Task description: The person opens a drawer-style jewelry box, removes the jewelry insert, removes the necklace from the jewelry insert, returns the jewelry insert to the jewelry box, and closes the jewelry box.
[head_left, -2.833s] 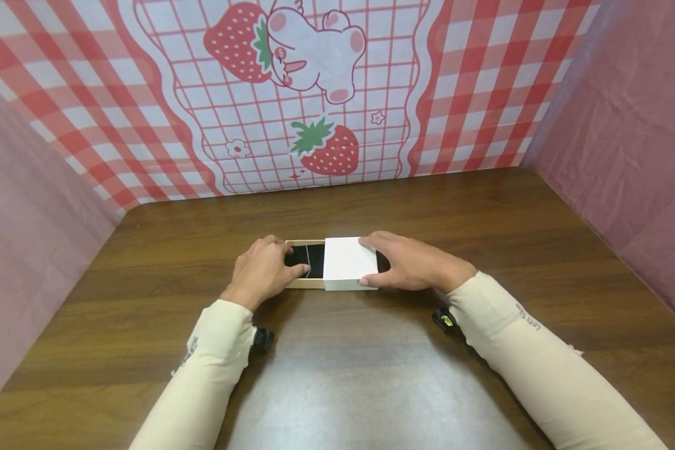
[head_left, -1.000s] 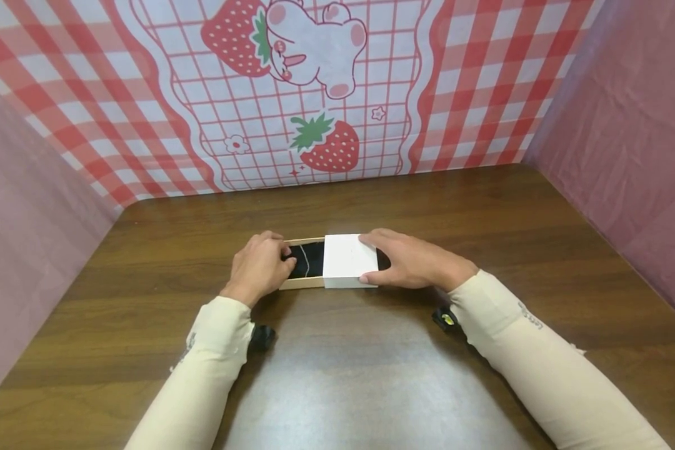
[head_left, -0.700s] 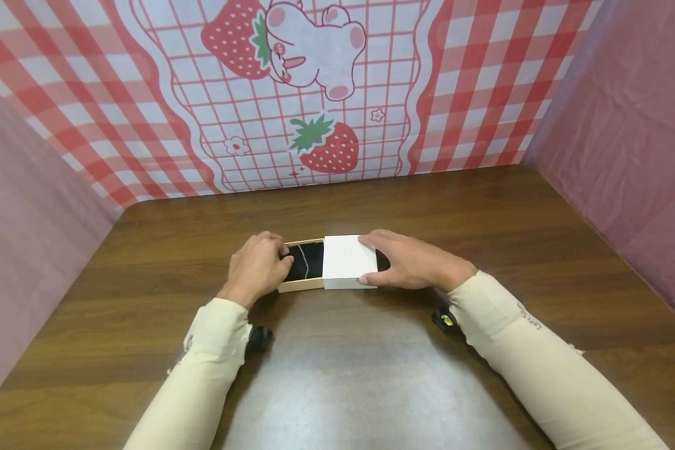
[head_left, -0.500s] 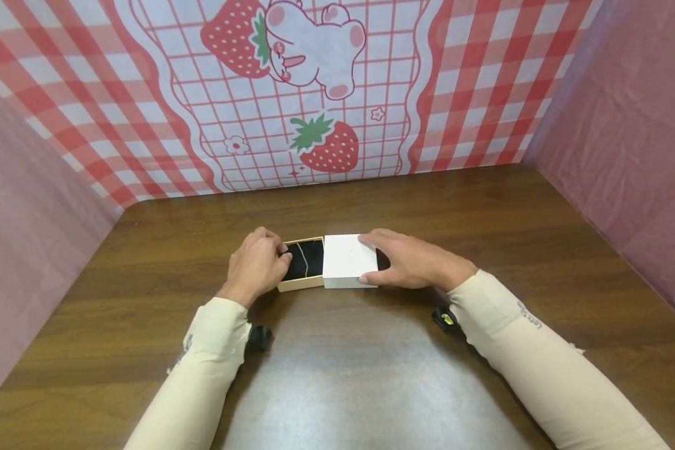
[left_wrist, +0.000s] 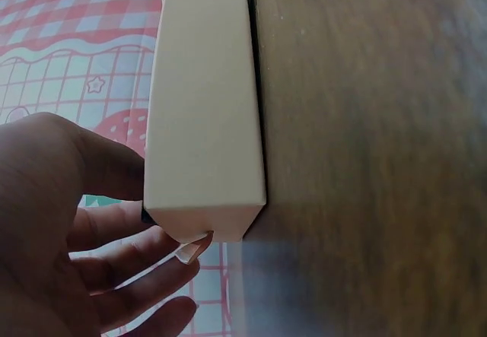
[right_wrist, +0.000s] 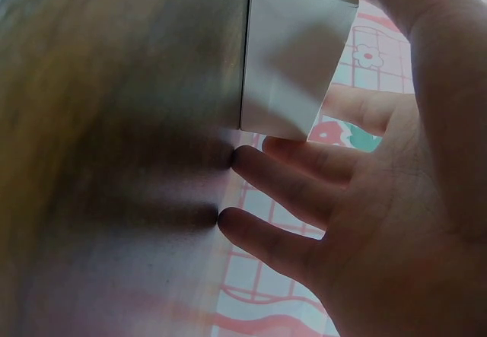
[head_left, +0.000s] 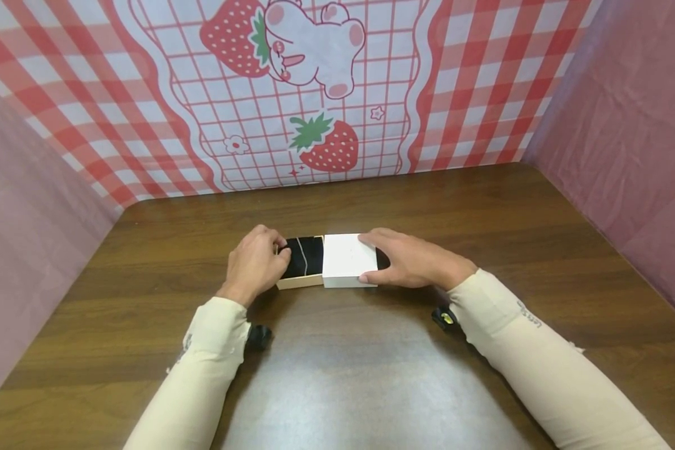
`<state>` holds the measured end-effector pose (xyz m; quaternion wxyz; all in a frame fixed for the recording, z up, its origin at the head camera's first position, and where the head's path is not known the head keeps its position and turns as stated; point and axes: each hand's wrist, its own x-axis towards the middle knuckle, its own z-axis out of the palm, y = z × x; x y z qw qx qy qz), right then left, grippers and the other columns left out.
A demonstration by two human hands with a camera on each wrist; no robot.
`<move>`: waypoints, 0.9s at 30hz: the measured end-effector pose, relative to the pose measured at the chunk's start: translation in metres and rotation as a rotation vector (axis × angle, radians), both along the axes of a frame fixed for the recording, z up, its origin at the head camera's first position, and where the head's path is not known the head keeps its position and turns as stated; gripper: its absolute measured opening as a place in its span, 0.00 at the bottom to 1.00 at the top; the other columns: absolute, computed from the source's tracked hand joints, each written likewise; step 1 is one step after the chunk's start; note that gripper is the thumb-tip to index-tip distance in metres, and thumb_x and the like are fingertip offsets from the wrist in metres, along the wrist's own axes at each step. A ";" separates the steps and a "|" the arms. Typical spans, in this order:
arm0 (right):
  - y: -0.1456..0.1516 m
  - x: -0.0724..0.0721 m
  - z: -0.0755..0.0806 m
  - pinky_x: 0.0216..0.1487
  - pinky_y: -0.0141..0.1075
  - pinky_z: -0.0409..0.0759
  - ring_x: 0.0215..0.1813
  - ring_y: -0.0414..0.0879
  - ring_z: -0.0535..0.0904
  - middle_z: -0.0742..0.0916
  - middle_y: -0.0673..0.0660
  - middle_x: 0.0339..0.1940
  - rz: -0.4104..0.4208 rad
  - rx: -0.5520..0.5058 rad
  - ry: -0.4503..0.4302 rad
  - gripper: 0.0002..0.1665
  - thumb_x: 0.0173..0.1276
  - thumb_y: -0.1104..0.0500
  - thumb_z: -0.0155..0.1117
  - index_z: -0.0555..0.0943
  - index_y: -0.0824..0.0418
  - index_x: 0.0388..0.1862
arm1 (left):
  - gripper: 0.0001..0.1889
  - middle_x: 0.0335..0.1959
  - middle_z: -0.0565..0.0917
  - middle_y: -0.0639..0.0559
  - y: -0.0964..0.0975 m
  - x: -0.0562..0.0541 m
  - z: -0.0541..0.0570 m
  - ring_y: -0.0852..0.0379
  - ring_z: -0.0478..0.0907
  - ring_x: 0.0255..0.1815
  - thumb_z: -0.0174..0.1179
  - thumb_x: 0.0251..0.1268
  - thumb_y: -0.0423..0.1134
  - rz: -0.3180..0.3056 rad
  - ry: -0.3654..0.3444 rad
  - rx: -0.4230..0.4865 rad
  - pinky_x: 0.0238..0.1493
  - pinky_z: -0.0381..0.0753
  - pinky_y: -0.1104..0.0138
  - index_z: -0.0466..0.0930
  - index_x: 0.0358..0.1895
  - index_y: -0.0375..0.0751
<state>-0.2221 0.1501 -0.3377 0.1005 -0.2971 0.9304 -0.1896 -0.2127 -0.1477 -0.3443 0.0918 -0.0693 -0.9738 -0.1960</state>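
A white box sleeve (head_left: 350,255) lies on the table, held by my right hand (head_left: 413,259) with the thumb on its near side and a finger on its far side. Out of its left end projects a beige tray (head_left: 300,282). Inside the tray sits a black pad (head_left: 292,261) with a thin silvery chain (head_left: 304,253) across it; the pad stands up over the tray's rim. My left hand (head_left: 255,259) pinches the pad's left end between thumb and forefinger. A pale ribbon tab (left_wrist: 196,247) hangs from the tray's end, close to the left fingers.
The brown wooden table (head_left: 337,362) runs back to a red-checked cloth (head_left: 472,94) with strawberry prints. Pink cloth (head_left: 624,137) hangs on both sides. A black wrist camera (head_left: 260,337) sits under the left cuff, another at the right wrist.
The tray has slid further left out of the sleeve. My left hand has shifted left, and the pad with its chain has risen in the tray. My right hand stays on the sleeve.
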 end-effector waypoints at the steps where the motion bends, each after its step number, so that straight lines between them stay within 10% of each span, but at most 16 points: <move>1: 0.000 0.000 0.000 0.70 0.53 0.66 0.72 0.50 0.66 0.68 0.56 0.76 0.000 0.001 -0.001 0.55 0.61 0.31 0.67 0.60 0.55 0.79 | 0.11 0.50 0.80 0.49 0.000 0.000 0.000 0.45 0.79 0.52 0.60 0.66 0.45 0.002 0.002 0.001 0.46 0.78 0.44 0.85 0.43 0.44; 27: 0.000 0.000 0.000 0.70 0.52 0.66 0.72 0.50 0.67 0.69 0.56 0.75 0.008 -0.005 0.006 0.55 0.62 0.31 0.67 0.60 0.55 0.79 | 0.11 0.47 0.85 0.49 -0.003 -0.002 0.000 0.41 0.81 0.49 0.55 0.72 0.45 0.008 0.048 0.074 0.45 0.77 0.44 0.83 0.47 0.45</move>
